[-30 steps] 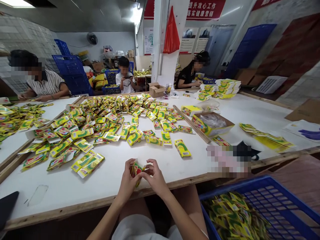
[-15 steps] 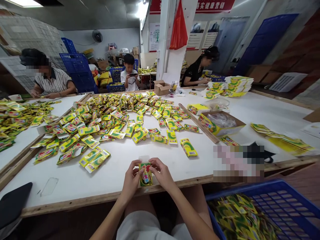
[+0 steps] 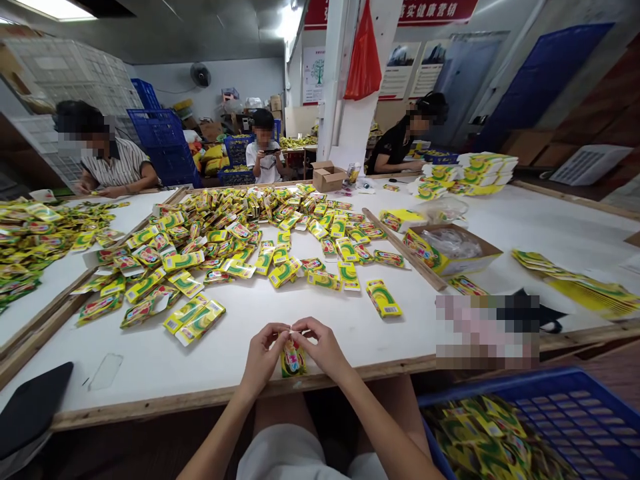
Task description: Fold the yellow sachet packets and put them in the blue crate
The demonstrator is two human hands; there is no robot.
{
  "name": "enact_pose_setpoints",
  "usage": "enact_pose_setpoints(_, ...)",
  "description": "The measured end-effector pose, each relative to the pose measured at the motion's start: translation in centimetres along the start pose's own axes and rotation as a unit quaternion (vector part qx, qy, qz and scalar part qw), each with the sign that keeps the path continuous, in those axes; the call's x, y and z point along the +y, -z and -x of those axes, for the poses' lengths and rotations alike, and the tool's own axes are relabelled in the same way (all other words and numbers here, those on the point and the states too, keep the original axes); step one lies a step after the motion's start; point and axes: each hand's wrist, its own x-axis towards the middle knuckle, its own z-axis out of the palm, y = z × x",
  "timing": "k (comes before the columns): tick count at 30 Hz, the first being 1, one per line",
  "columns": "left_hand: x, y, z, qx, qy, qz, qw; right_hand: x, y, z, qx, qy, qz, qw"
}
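Between my hands, at the near edge of the white table, stands a small yellow-green printed carton [image 3: 293, 359]. My left hand [image 3: 267, 350] pinches its upper left side, the fingers bent over the top. On the opposite side my right hand [image 3: 319, 341] is closed on its upper right corner, thumb and fingertips at the top end. The fingers cover most of the top flap. Beyond my hands lies a large heap of similar cartons [image 3: 225, 227]. One single carton [image 3: 383, 298] lies to the right, and a pair of cartons [image 3: 195, 319] to the left.
A wooden strip [image 3: 403, 248] divides the table beside an open box of clear plastic [image 3: 450, 250]. At lower right, a blue crate [image 3: 575, 400] holds many cartons. A black phone-like slab [image 3: 37, 400] sits at the left edge. Several people sit around the far side.
My fingers have moved in over the carton's top end, and its raised pale flap is now folded down or covered by them. The view has shifted slightly.
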Motion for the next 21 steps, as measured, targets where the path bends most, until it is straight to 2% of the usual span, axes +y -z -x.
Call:
enact_pose_setpoints(4, 0.5, -0.4, 0.2, 0.025, 0.015, 0.004, 1.0, -0.4, -0.2, 0.2, 0.022, -0.004, 0.009, 1.0)
enact_pose_setpoints(10, 0.4, -0.8, -1.0, 0.07, 0.041, 0.016, 0.997, -0.5, 0.1, -0.9, 0.027, -0.037, 0.023, 0.999)
enact_pose_setpoints(14, 0.0, -0.5, -0.7, 0.041, 0.034, 0.0, 0.999, 0.1, 0.1, -0.6, 0.012, -0.051, 0.013, 0.999)
enact_pose_setpoints(18, 0.1, -0.5, 0.7, 0.003, 0.017, 0.006, 1.0, 0.3, -1.0, 0.2, -0.006, -0.048, -0.039, 0.998)
enact_pose_setpoints(20, 0.3, 0.3, 0.8, -0.019, -0.021, -0.05, 0.998, -0.5, -0.4, 0.7, 0.002, -0.039, -0.035, 0.999)
enact_pose_setpoints(21, 0.3, 1.4, 0.5, -0.02, -0.04, -0.097, 0.994, -1.0, 0.7, 1.2, 0.015, -0.035, -0.015, 0.999)
